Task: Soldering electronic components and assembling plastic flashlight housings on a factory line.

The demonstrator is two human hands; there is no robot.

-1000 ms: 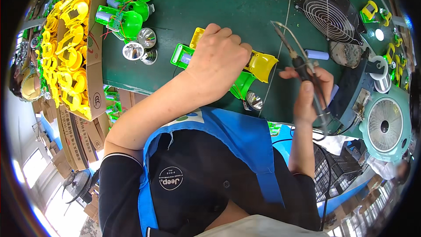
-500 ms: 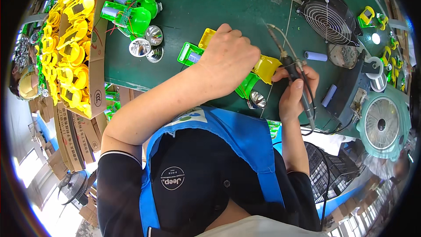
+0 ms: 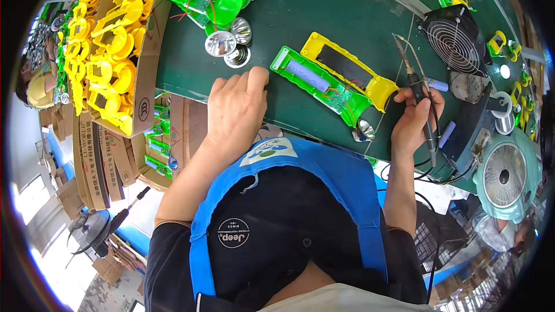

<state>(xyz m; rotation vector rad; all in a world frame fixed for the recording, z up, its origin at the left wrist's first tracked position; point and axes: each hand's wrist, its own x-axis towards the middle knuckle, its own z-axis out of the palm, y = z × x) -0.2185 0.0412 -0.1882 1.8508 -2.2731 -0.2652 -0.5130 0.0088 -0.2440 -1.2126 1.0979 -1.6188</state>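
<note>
My left hand (image 3: 237, 107) is a closed fist at the table's near edge, left of the open lamp housing; its fingers curl under, so anything inside is hidden. My right hand (image 3: 417, 120) grips a soldering iron (image 3: 414, 81) with a thin cable alongside, its tip pointing away from me. Between the hands lies a green housing half (image 3: 352, 107) with a blue-grey battery cell (image 3: 307, 75), a small circuit board and red wires. A yellow housing half (image 3: 376, 88) with a dark panel rests against its far side. A shiny reflector (image 3: 365, 130) sits at the green half's near end.
Left stands a cardboard box (image 3: 151, 75) of yellow shells, beside green lamp bodies (image 3: 225, 6) and loose reflectors (image 3: 220, 44). On the right are a black fan (image 3: 457, 40), loose cells (image 3: 437, 84), a solder spool (image 3: 504, 118) and a pale green fan (image 3: 502, 167).
My left hand has moved left, off the housing, uncovering the cell, wires and yellow half. My right hand keeps the soldering iron. The whole view has shifted slightly.
</note>
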